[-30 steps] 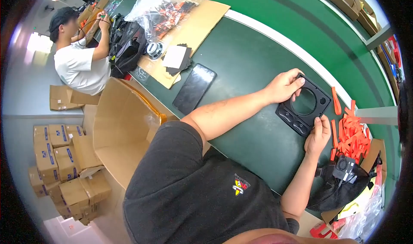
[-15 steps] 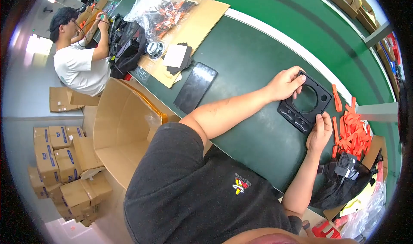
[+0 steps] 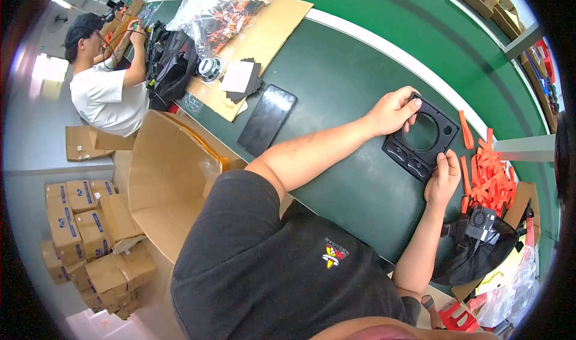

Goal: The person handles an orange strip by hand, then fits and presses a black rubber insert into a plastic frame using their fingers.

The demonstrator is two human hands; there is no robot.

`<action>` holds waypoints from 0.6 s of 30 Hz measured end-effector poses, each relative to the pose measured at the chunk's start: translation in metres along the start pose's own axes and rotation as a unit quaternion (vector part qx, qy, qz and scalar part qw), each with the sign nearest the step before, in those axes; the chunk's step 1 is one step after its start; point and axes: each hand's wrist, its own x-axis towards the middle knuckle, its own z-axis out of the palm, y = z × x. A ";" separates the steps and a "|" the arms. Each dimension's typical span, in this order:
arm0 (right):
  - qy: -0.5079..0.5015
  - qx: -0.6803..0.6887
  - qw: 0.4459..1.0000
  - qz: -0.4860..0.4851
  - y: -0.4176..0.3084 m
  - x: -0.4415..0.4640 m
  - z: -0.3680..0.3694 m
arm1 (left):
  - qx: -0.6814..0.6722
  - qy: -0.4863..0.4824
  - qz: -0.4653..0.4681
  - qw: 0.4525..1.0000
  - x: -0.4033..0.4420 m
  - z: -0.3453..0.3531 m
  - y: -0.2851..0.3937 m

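Observation:
A black rectangular panel (image 3: 441, 118) with a large round opening, a small hole and two oval recesses is held over the green table. My left hand (image 3: 395, 110) grips its upper left corner, thumb on the face. On the lower right edge, my right hand (image 3: 443, 177) pinches the panel between thumb and fingers. Orange straps (image 3: 491, 181) lie in a pile to the right of the panel. A black phone-like slab (image 3: 267, 119) rests on the table left of my left forearm.
Cardboard (image 3: 279, 37) at the far left bears a plastic bag (image 3: 210, 19), a round speaker (image 3: 210, 69) and dark sheets under a white one (image 3: 239, 77). An open carton (image 3: 174, 184) stands beside the table. Black fabric gear (image 3: 474, 262) lies right. Another person (image 3: 108, 94) works at the upper left.
The whole view has shifted slightly, moving the scene a little left. Both hands keep their grip on the panel, which stays at nearly the same place and tilt.

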 end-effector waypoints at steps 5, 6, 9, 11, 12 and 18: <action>-0.011 0.018 1.000 0.009 -0.001 0.002 -0.004 | 0.007 -0.003 -0.010 1.000 0.001 0.000 0.002; -0.011 0.017 1.000 0.012 -0.001 0.000 -0.004 | 0.015 -0.006 -0.013 1.000 -0.001 0.000 0.003; 0.000 0.030 1.000 0.003 -0.001 0.004 0.000 | 0.020 0.000 -0.010 1.000 -0.002 0.001 0.008; 0.003 0.039 0.999 0.007 0.001 0.002 -0.001 | 0.019 0.003 -0.004 1.000 0.000 0.002 0.008; 0.004 0.039 0.999 0.010 0.002 0.002 -0.002 | 0.016 0.007 0.000 1.000 -0.001 0.002 0.007; 0.015 0.032 0.999 0.006 0.002 0.002 -0.002 | 0.007 0.005 -0.003 1.000 0.000 0.001 0.005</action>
